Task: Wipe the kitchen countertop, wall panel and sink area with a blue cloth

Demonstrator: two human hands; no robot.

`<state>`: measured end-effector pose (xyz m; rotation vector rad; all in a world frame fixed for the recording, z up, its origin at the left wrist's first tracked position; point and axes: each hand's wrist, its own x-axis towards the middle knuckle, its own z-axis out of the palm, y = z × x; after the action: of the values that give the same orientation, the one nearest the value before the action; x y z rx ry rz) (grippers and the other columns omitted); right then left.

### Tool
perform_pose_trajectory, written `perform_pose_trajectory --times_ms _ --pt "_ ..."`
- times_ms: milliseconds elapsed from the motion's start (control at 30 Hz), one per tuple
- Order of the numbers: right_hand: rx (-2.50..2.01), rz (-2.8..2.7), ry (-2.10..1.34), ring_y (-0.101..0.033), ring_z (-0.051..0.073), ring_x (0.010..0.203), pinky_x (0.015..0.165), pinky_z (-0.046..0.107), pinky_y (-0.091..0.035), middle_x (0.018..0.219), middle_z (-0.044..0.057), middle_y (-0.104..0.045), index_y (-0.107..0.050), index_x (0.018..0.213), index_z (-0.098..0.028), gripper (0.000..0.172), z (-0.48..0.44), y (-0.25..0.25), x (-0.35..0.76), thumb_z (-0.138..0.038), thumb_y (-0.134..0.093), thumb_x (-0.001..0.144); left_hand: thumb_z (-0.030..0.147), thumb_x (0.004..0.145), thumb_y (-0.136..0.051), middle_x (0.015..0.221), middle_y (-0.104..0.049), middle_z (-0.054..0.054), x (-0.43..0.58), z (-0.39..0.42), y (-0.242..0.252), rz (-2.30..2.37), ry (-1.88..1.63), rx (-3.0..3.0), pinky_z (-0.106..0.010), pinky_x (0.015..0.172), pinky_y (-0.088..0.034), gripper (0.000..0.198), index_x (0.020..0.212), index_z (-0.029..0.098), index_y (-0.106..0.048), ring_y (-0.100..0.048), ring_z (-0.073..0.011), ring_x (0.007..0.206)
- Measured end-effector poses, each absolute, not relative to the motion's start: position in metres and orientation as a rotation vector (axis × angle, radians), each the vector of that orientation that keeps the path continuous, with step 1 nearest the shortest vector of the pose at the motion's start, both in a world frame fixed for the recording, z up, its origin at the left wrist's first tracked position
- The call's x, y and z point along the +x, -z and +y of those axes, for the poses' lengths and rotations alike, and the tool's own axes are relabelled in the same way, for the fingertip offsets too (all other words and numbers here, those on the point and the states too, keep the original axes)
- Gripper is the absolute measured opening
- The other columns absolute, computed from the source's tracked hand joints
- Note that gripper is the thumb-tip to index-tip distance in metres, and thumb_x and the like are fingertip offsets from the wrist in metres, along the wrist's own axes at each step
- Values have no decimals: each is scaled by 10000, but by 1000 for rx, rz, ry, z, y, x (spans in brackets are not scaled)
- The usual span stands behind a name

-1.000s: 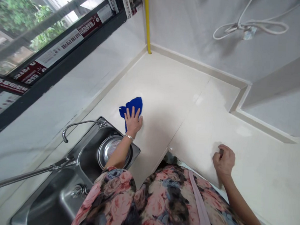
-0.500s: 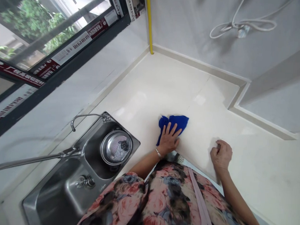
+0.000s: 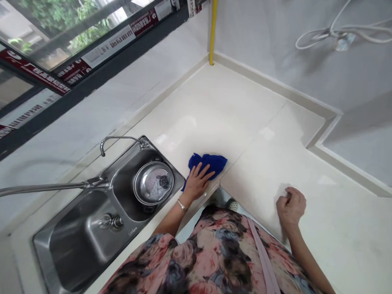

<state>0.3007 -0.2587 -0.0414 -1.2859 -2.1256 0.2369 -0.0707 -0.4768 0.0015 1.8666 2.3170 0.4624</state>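
My left hand (image 3: 196, 183) lies flat on a blue cloth (image 3: 214, 164), its fingers spread and pressing it to the white countertop (image 3: 238, 114). The cloth is bunched at its left end, near the right rim of the sink (image 3: 178, 179). On the counter to the right rests my right hand (image 3: 291, 207), its fingers curled in a loose fist. Nothing shows in it, and it is well apart from the cloth.
In the sink's far basin sits a metal pot with a perforated strainer (image 3: 154, 182) and a dark scrubber. Two faucets, one a thin curved tap (image 3: 119, 138), stand along the window side. A yellow pipe (image 3: 213, 32) rises at the corner; a coiled white cable (image 3: 341, 35) hangs on the wall.
My left hand has slid the blue cloth left along the counter, closer to the sink. My right hand has stayed nearly in place. The view has shifted a little.
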Motion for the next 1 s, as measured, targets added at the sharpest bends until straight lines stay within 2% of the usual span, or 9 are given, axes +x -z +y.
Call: perform_pose_trajectory --times_ms 167,367,567,1000 --pt "-1284 -2143 -241 -584 322 1095 982 514 -433 1160 165 -662 -613 1151 -158 408 -258 42 303 -128 -494 762 354 1027 -406 1648 -347 -14 -126 -493 -4 2478 -438 1675 -654 1262 -229 485 1508 363 -463 -114 -333 1582" --pt "-1300 -2142 -228 -585 320 1083 977 503 -430 1152 162 -661 -611 1131 -161 403 -260 40 302 -131 -492 748 403 1039 -349 1663 -318 -15 -190 -484 -6 2583 -413 1535 -612 1279 -153 487 1497 321 -492 -74 -327 1585" --pt "-1308 -2147 -210 -595 314 1105 987 500 -447 1164 166 -667 -615 1122 -158 394 -261 39 301 -113 -487 752 417 1032 -328 1686 -264 -10 -258 -475 -9 2698 -375 1411 -591 1285 -94 526 1524 280 -458 -28 -329 1587" --pt "-1336 -2158 -176 -587 292 1117 1005 489 -446 1175 153 -661 -589 1136 -161 395 -264 37 299 -106 -485 758 404 1023 -368 1698 -226 -43 -361 -455 -3 2881 -418 1212 -624 1275 -93 545 1542 246 -422 -22 -366 1576"
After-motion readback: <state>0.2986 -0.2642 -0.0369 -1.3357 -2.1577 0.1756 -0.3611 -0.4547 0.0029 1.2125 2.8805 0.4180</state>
